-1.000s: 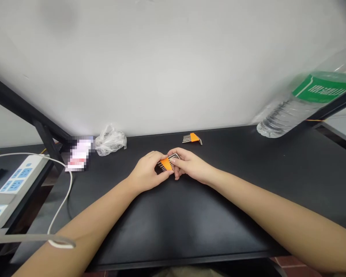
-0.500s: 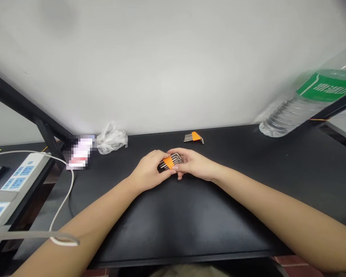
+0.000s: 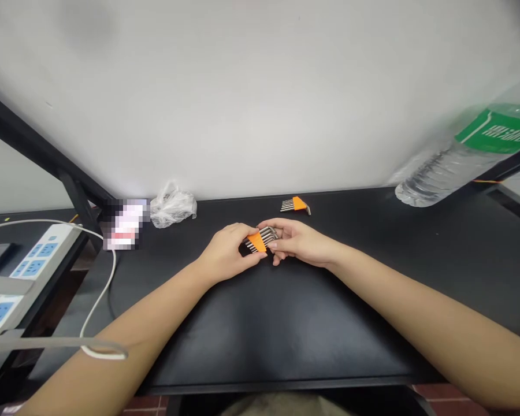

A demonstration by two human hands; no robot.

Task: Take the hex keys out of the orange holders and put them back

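Both my hands meet over the middle of the black table [image 3: 286, 323]. My left hand [image 3: 225, 254] is closed round the lower end of a hex key set [image 3: 260, 238] in an orange holder. My right hand [image 3: 301, 242] pinches the bent metal ends of the same set from the right. The set is held just above the table, tilted. A second hex key set [image 3: 295, 204] in an orange holder lies on the table behind my hands, near the wall.
A crumpled clear plastic bag [image 3: 173, 205] lies at the back left by the wall. A clear water bottle [image 3: 459, 159] with a green label lies at the right. White power strips [image 3: 26, 268] and a white cable [image 3: 99, 300] are at the left, beside a black frame strut.
The hex key set has been turned between my hands, so more of the metal keys show to the right of the orange holder. Both hands have shifted slightly up and right.
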